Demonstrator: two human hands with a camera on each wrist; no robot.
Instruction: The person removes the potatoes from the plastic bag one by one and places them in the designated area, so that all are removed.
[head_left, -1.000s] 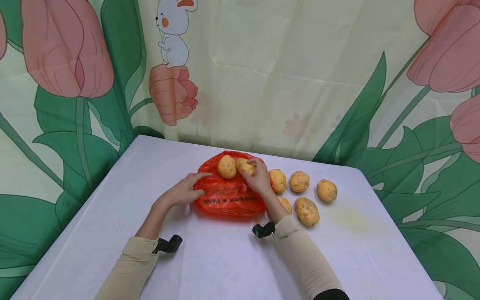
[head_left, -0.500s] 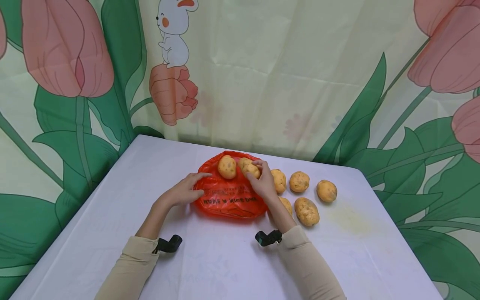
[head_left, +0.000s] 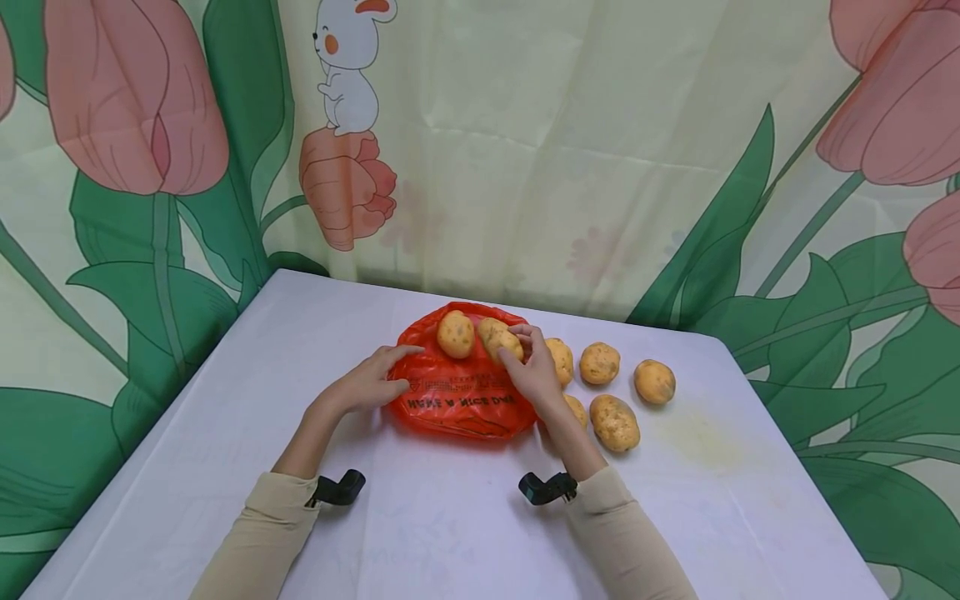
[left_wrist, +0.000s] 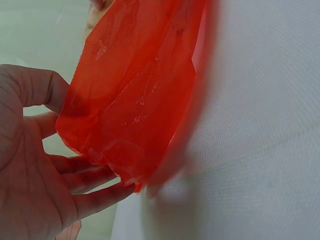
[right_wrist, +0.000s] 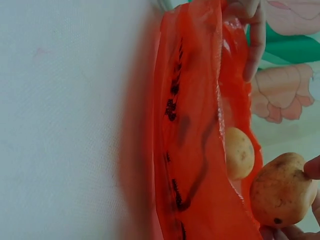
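A red plastic bag (head_left: 461, 408) with black lettering lies on the table, its mouth toward the far side. My left hand (head_left: 367, 382) is at the bag's left side, thumb and fingers spread and their tips inside the rim, as the left wrist view shows. A yellow potato (head_left: 455, 335) shows in the bag's mouth, left of centre. My right hand (head_left: 534, 367) grips a longish, knobbly potato (right_wrist: 282, 192) between thumb and fingers at the right of the mouth. In the right wrist view, this held potato is close beside the one in the mouth.
Several potatoes lie on the white-covered table (head_left: 420, 517) right of the bag, including one by the far edge (head_left: 600, 364), one farther right (head_left: 655, 382) and a large nearer one (head_left: 615, 423). My right forearm partly hides others. A tulip-printed curtain (head_left: 510, 167) hangs behind.
My right hand has shifted slightly to the right and drawn back a little, with the held potato moving slightly right too. The left hand and the other potatoes stay put.
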